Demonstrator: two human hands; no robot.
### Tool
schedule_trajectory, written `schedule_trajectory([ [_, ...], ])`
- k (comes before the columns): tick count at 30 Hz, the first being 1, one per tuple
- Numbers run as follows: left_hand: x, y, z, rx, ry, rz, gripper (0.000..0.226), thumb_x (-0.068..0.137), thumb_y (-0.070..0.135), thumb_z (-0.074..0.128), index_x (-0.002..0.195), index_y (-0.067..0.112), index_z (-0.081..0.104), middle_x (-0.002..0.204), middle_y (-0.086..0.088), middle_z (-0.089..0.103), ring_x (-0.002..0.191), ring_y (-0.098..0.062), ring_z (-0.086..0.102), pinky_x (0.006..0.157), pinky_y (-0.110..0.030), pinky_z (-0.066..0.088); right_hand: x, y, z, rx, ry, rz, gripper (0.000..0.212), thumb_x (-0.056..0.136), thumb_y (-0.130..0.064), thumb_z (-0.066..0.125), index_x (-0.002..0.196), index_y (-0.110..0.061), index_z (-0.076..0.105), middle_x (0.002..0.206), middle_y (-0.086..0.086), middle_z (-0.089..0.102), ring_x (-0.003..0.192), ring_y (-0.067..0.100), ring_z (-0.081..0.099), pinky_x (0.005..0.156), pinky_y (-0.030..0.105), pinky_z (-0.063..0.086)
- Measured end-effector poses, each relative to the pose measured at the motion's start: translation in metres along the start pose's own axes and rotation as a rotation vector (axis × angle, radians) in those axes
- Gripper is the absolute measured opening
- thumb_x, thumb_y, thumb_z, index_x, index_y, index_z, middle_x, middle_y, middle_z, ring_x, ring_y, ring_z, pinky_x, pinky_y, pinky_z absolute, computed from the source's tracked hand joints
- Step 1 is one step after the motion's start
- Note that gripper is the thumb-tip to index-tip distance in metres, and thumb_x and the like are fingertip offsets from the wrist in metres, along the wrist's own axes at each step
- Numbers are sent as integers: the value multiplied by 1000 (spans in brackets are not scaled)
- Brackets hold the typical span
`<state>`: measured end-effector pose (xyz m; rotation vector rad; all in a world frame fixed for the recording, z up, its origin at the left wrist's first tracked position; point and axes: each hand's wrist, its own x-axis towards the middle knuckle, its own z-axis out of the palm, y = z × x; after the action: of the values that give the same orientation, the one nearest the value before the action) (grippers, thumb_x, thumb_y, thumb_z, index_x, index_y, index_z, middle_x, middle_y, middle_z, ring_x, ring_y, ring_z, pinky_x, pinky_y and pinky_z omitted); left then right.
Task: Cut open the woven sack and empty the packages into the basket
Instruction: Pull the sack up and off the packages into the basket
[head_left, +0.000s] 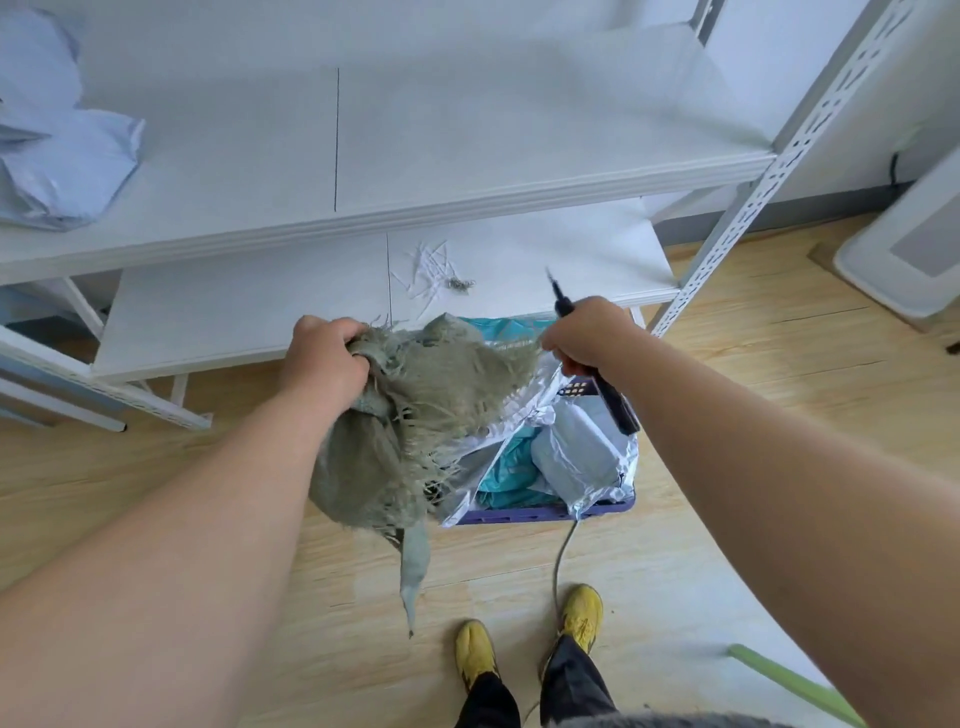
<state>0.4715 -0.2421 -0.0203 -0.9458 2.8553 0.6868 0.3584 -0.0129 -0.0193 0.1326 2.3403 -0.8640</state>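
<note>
The grey-green woven sack (415, 415) hangs limp and frayed over the left side of the purple basket (524, 516) on the floor. My left hand (324, 358) grips a bunched corner of the sack. At the sack's other frayed edge, my right hand (589, 338) pinches the fabric while also holding a black cutting tool (613, 400), its tip pointing up and away. Silver, teal and white packages (576, 452) lie in the basket, partly hidden under the sack.
A white metal shelf unit (415, 208) stands right behind the basket, its low shelf strewn with cut strips (431, 275). Pale bags (57, 156) lie on the upper shelf at left. A grey cord (561, 561) trails across the wooden floor near my yellow shoes (582, 616).
</note>
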Motion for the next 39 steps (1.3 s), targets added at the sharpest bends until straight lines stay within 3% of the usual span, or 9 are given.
schedule_trajectory([
  [3, 2, -1, -6, 81, -52, 48, 39, 89, 3, 50, 124, 16, 63, 127, -15, 44, 114, -35, 49, 94, -36, 40, -10, -7, -9, -69, -166, -2, 9, 85, -3, 56, 78, 3, 59, 53, 10, 52, 41, 19, 47, 49, 23, 41],
  [5, 3, 1, -14, 114, -103, 85, 40, 88, 1, 50, 124, 15, 63, 128, -16, 45, 118, -35, 47, 97, -35, 38, -18, -15, -14, 46, -281, -99, 21, 86, -3, 60, 66, -5, 53, 46, 4, 47, 36, 15, 43, 43, 20, 36],
  [9, 9, 5, -36, 96, -34, 98, 41, 87, 2, 53, 125, 15, 63, 131, -17, 46, 120, -36, 47, 97, -34, 38, -31, -34, -22, 527, -478, -197, 16, 96, -10, 53, 82, -4, 58, 40, -6, 40, 35, 8, 38, 37, 16, 31],
  [13, 9, 5, -54, 125, -15, 134, 42, 87, 1, 53, 125, 14, 62, 129, -18, 46, 120, -37, 47, 97, -36, 38, -37, -50, -33, 546, -470, -220, 18, 96, -11, 50, 80, -5, 57, 39, -7, 38, 33, 6, 36, 35, 14, 29],
  [19, 1, 1, -55, 91, 20, 139, 35, 86, 1, 52, 115, 14, 67, 123, -17, 49, 113, -37, 49, 86, -31, 36, -34, -42, -31, 426, -261, -228, 12, 91, -11, 60, 80, -6, 61, 44, -2, 47, 39, 11, 42, 37, 17, 33],
  [26, 0, 4, -73, -40, 330, 4, 23, 85, 11, 51, 100, 13, 69, 121, -18, 54, 97, -36, 56, 77, -31, 40, -46, -47, -37, 280, -99, -329, 9, 83, -17, 68, 77, -13, 63, 49, -4, 57, 45, 15, 48, 44, 22, 37],
  [29, -5, 15, -90, -100, 512, 11, 14, 86, 9, 48, 90, 9, 62, 120, -19, 47, 85, -28, 48, 76, -28, 35, -54, -53, -41, 367, -37, -371, 12, 85, -18, 66, 75, -12, 64, 47, -5, 55, 41, 12, 46, 42, 21, 36],
  [34, -11, 29, -106, -185, 603, 103, 22, 86, 7, 49, 103, 5, 63, 124, -16, 47, 102, -30, 53, 78, -20, 31, -67, -65, -46, 579, 171, -441, 14, 84, -19, 63, 73, -11, 63, 46, -1, 49, 34, 12, 41, 40, 20, 34],
  [39, -12, 31, -112, -227, 540, 197, 20, 85, 5, 49, 99, 5, 63, 116, -19, 52, 103, -29, 51, 75, -19, 28, -77, -79, -51, 654, 403, -471, 13, 83, -26, 62, 72, -17, 61, 49, -1, 52, 42, 17, 46, 48, 26, 39],
])
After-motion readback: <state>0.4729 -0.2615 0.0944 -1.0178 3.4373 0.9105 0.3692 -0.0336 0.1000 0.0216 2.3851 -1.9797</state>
